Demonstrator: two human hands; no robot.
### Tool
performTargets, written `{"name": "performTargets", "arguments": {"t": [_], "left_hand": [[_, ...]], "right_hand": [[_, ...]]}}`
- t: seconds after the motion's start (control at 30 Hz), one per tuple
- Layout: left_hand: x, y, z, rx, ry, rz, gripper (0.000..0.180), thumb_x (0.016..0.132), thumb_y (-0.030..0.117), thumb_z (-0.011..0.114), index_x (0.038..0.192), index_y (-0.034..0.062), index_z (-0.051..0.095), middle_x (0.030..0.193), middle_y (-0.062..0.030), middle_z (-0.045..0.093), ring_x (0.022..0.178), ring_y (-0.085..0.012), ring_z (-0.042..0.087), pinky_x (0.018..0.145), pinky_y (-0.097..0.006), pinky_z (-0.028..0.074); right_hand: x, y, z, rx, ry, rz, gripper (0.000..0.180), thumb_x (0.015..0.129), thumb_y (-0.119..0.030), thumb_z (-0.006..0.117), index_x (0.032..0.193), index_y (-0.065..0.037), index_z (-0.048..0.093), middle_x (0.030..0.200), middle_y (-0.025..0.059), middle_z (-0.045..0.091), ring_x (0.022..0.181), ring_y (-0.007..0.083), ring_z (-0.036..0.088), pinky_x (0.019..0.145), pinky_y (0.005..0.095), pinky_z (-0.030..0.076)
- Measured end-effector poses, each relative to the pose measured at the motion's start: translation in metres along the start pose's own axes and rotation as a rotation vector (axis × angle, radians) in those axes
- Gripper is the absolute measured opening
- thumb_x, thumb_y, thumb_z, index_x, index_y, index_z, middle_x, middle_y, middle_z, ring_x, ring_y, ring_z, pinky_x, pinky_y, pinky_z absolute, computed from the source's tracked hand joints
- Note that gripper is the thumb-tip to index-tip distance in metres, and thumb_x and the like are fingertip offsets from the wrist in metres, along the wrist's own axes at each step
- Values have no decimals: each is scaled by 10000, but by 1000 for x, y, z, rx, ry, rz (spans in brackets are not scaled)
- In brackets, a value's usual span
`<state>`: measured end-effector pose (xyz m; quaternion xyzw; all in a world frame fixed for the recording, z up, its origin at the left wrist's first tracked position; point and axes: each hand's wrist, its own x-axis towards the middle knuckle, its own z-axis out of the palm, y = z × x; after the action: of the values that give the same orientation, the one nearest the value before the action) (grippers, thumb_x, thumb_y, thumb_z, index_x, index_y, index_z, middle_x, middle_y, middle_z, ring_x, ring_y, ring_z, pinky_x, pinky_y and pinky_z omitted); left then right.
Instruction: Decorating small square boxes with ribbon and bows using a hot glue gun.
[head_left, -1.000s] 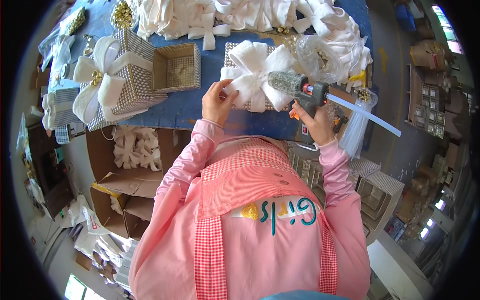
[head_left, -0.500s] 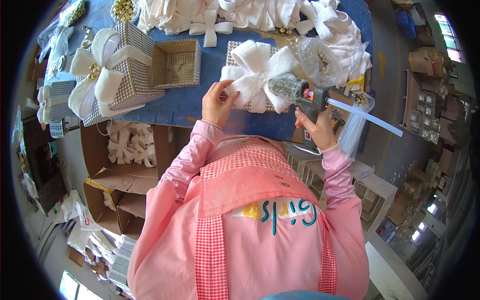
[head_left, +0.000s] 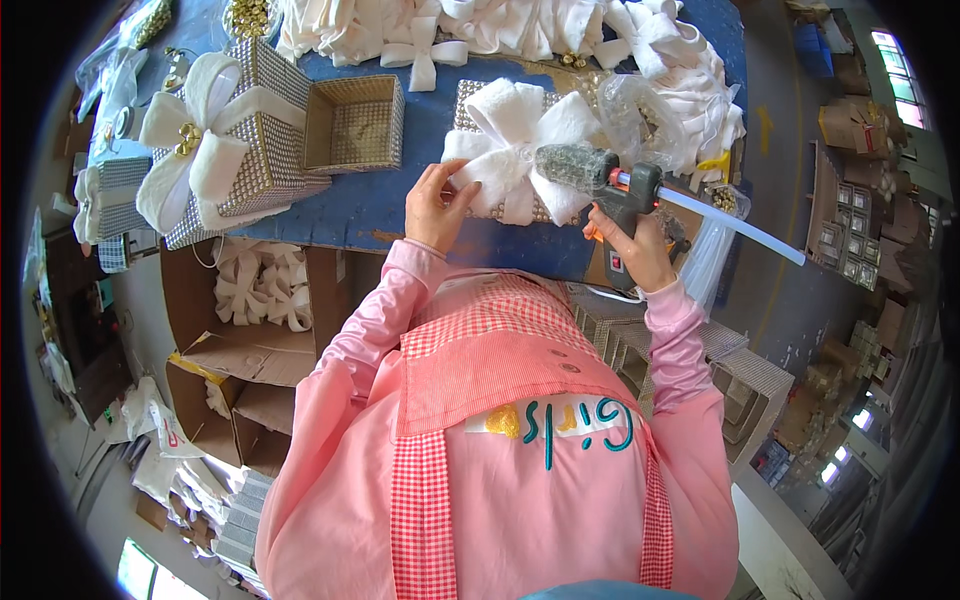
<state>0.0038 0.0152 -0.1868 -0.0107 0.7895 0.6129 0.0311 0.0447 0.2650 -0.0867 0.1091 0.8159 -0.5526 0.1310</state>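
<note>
A white fabric bow (head_left: 505, 135) lies across a box studded with pearly beads (head_left: 468, 97) at the table's near edge. At its left side, my left hand (head_left: 440, 203) pinches the end of one bow loop between thumb and fingers. My right hand (head_left: 640, 246) is wrapped round the handle of a black hot glue gun (head_left: 632, 200), a long pale glue stick (head_left: 735, 228) jutting out of its back. The gun's wrapped front end (head_left: 572, 167) points left over the bow, its tip close to the bow's middle.
Left on the blue table (head_left: 350, 212) stand beaded boxes (head_left: 270, 150), one with a white bow and gold bells (head_left: 187, 139), beside an open box (head_left: 352, 125). White bows (head_left: 540, 35) pile along the back. Cartons (head_left: 255, 355) sit below the table at left.
The glue gun's front end has moved slightly left and up, nearer the bow's middle. My right hand has shifted a little on its handle; my left hand stays in place.
</note>
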Motion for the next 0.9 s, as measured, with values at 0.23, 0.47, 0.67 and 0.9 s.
{"name": "performTargets", "arguments": {"t": [0.23,0.47,0.67,0.9], "left_hand": [[1,1,-1,24,-13,9,301,740,68,686,1026,17,607,829,-68,563,653,-136,550,628,-238,490],[1,1,-2,28,-29,11,299,742,70,684,1026,16,608,839,-67,568,666,-138,558,636,-241,494],[-1,3,-3,46,-36,16,303,747,67,685,1036,18,612,834,-64,567,669,-128,555,636,-241,491],[4,-5,3,56,-77,60,312,765,64,676,1060,1,598,856,-50,562,699,-107,559,639,-230,490]], "right_hand": [[-1,4,0,-229,21,35,354,832,-387,607,838,-38,667,633,46,646,532,133,597,485,269,433],[-6,9,-4,-271,20,73,269,834,-211,632,951,29,595,686,70,625,623,134,600,587,259,463],[-23,1,-12,-374,37,-160,251,834,-214,644,983,-15,609,843,52,648,741,143,629,643,266,485],[-70,52,-48,540,157,-21,328,896,-226,541,1110,19,499,1033,167,594,971,274,589,879,387,446]]}}
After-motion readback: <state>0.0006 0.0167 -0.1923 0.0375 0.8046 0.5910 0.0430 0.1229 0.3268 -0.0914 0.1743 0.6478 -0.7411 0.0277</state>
